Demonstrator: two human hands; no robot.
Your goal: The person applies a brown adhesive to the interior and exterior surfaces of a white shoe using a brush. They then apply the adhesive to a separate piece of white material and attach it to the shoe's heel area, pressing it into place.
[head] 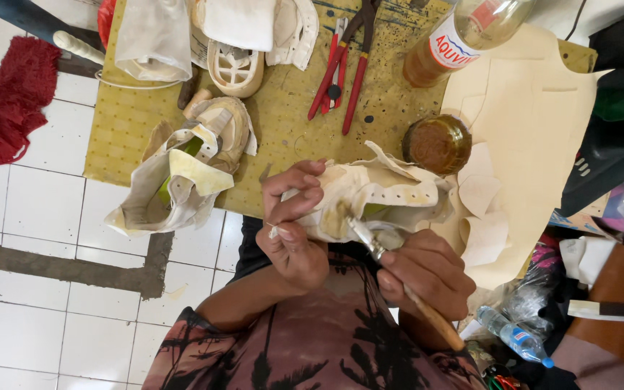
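Shoe upper [388,195], cream and unfinished, sits above the lap, gripped by the left hand [294,224]. Right hand [427,271] grasps a brush [370,242], its tip touching the leather; some patches look glue-coated, others bare. Glue jar [437,143] stands open on the surface [290,115].

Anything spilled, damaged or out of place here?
Nothing spilled. The bottle lies on its side on the board, apparently capped. Left hand holds the shoe upper; right hand brushes it with the brush. The jar stands open.

The brush [399,278] bristles are blurred; the left hand [294,224] hides the shoe upper's [377,195] edge.
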